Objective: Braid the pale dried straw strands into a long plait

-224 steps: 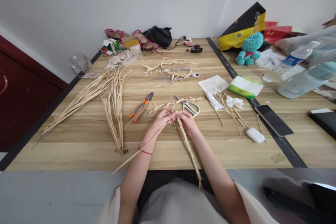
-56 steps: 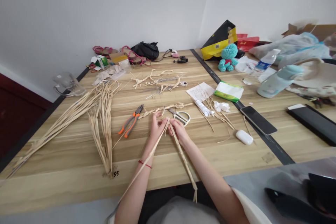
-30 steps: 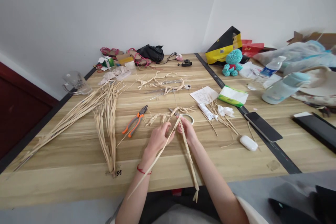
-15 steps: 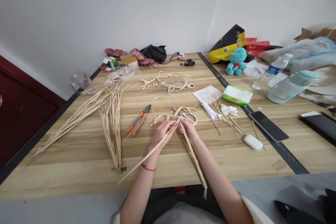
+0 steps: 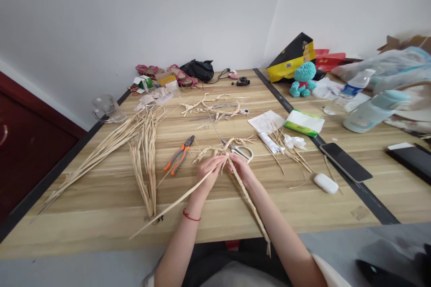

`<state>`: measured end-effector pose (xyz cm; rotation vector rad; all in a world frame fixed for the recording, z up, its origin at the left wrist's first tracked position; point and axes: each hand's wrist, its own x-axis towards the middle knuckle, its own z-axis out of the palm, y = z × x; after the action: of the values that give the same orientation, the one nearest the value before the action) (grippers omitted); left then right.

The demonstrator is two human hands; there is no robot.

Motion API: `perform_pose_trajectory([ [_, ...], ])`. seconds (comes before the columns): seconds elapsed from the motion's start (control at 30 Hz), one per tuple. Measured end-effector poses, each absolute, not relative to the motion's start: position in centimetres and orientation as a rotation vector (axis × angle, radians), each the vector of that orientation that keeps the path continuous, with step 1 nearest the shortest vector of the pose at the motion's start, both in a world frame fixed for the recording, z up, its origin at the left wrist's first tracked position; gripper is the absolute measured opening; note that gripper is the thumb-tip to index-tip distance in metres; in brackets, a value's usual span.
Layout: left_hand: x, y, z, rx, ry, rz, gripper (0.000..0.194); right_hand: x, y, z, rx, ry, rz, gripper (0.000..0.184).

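My left hand (image 5: 208, 171) and my right hand (image 5: 239, 168) meet over the wooden table (image 5: 101, 197), both pinched on a pale straw braid (image 5: 249, 202). The plaited length runs from my fingers back toward me and hangs past the table's front edge. A loose flat straw strip (image 5: 168, 208) leaves my left fingers and slants down to the left. White-handled scissors (image 5: 243, 150) lie just beyond my hands, and orange-grey pliers (image 5: 178, 155) lie to their left.
Long straw bundles (image 5: 134, 143) fan across the left side. Braided pieces and wires (image 5: 212, 107) lie farther back. On the right are a glue tube (image 5: 269, 142), a phone (image 5: 343, 161), a white mouse (image 5: 326, 183), a bottle (image 5: 370, 114) and a teal crochet toy (image 5: 303, 78).
The loose strip in my left hand has swung lower and further left across the table. Both hands stay together on the braid's working end. The view has shifted slightly.
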<state>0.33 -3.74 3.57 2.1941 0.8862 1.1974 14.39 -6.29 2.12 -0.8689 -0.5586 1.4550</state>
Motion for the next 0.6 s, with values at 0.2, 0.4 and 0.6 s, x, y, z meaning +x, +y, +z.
perform_pose_trajectory([
  [0.2, 0.4, -4.3, 4.1, 2.129, 0.888, 1.196, 0.021, 14.6, -6.2, 1.9, -0.845, -0.581, 1.459, 0.028],
  [0.4, 0.3, -4.3, 4.3, 2.115, 0.880, 1.156, 0.020, 14.6, -6.1, 1.5, -0.853, -0.565, 1.466, 0.029],
  [0.6, 0.5, -4.2, 4.0, 2.121, 0.838, 1.211, 0.017, 14.6, -5.8, 0.9, -0.900, -0.573, 1.421, 0.026],
])
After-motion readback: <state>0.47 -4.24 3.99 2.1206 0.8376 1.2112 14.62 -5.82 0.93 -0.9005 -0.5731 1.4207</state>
